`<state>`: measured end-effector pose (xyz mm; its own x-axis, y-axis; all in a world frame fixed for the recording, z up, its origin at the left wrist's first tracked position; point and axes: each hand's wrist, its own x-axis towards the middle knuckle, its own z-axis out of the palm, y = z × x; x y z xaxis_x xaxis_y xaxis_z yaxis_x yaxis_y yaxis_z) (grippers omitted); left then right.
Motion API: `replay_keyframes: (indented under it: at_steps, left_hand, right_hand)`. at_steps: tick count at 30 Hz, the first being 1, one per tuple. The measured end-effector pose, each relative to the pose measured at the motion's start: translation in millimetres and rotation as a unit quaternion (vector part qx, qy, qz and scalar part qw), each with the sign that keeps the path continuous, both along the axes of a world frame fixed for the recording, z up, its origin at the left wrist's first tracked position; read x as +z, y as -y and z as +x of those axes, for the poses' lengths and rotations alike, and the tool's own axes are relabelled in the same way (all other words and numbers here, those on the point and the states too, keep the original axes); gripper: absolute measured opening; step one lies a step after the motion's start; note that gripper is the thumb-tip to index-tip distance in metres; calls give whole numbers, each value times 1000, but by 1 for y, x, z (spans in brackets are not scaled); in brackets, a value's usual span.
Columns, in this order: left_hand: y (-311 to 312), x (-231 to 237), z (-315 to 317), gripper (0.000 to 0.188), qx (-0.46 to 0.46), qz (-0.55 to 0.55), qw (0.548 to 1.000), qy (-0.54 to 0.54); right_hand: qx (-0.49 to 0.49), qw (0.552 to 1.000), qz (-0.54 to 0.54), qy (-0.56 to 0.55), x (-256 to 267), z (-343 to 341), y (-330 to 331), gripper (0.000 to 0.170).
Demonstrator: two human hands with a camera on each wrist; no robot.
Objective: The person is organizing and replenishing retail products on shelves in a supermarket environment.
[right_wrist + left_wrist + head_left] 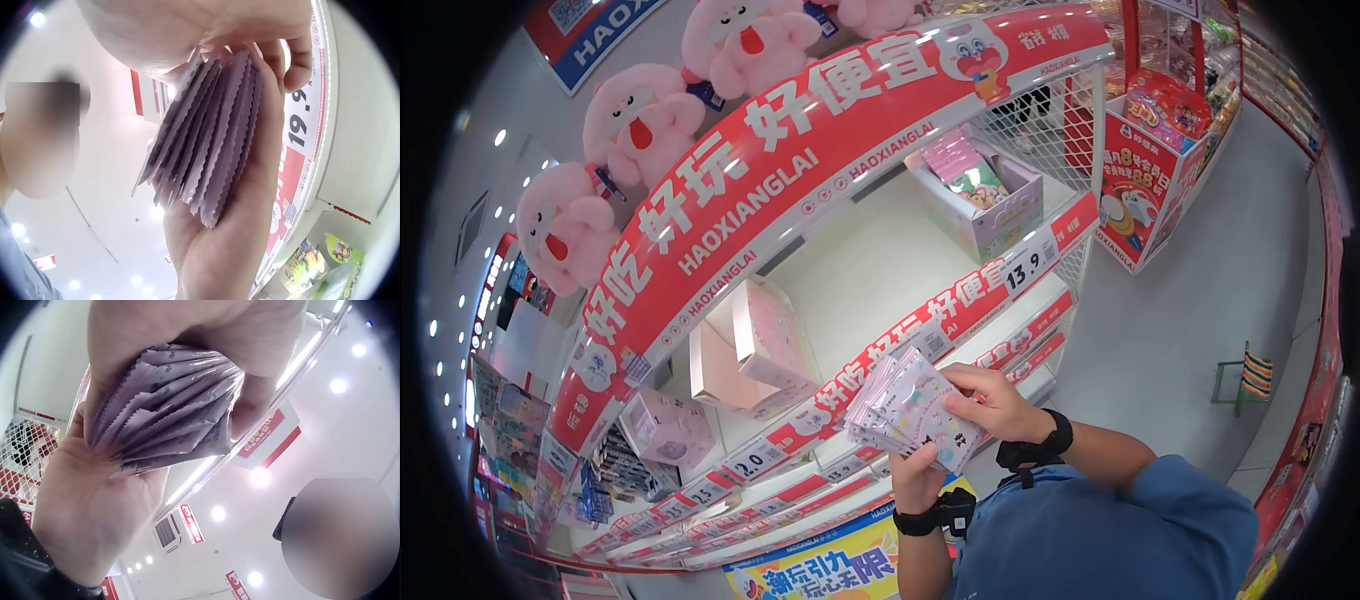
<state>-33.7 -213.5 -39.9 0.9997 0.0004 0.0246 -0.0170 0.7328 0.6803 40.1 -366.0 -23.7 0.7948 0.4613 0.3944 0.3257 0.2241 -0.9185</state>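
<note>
Both hands hold a stack of flat pale-purple packets in front of the chest. Pastel print covers the front packet. In the left wrist view the packets' zigzag edges fan out between the two hands, and the right wrist view shows the same layered edges. My left hand grips the stack's lower edge, thumb on the front. My right hand pinches its right side, with the thumb lying across the front packet. The fingers behind the stack are partly hidden in the head view.
A white shelf with red banners curves ahead. On it stand an open pink box at left and a display box with packets at right. Pink plush toys line the top. A red promotional bin and small folding stool stand right.
</note>
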Motion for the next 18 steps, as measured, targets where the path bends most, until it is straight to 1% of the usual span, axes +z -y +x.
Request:
replay_keyframes:
  at_steps: [1, 4, 7, 10, 11, 14, 15, 18]
  left_hand:
    - [1, -3, 1, 63, 10, 1, 1000, 7]
    - [3, -2, 2, 60, 10, -11, 999, -31]
    - [8, 1, 5, 58, 42, -9, 998, -38]
    - [7, 1, 6, 56, 43, -14, 998, -43]
    - [5, -3, 6, 58, 44, -6, 998, -49]
    - [4, -5, 5, 59, 46, -27, 998, -32]
    - [0, -7, 4, 61, 23, -53, 998, -21]
    - [-7, -16, 2, 63, 6, -53, 999, 3]
  right_hand:
    - [-11, 1000, -5, -6, 0, -2, 0, 38]
    - [9, 998, 12, -53, -5, -3, 1, 40]
    - [24, 992, 49, -117, -8, -5, 0, 43]
    - [52, 998, -2, -45, -6, -5, 3, 43]
    - [69, 995, -3, -76, -3, -6, 4, 39]
    - [88, 983, 37, -154, -14, -4, 0, 37]
    - [88, 981, 51, -164, -14, -4, -1, 35]
    - [75, 981, 28, -175, -14, -5, -1, 34]
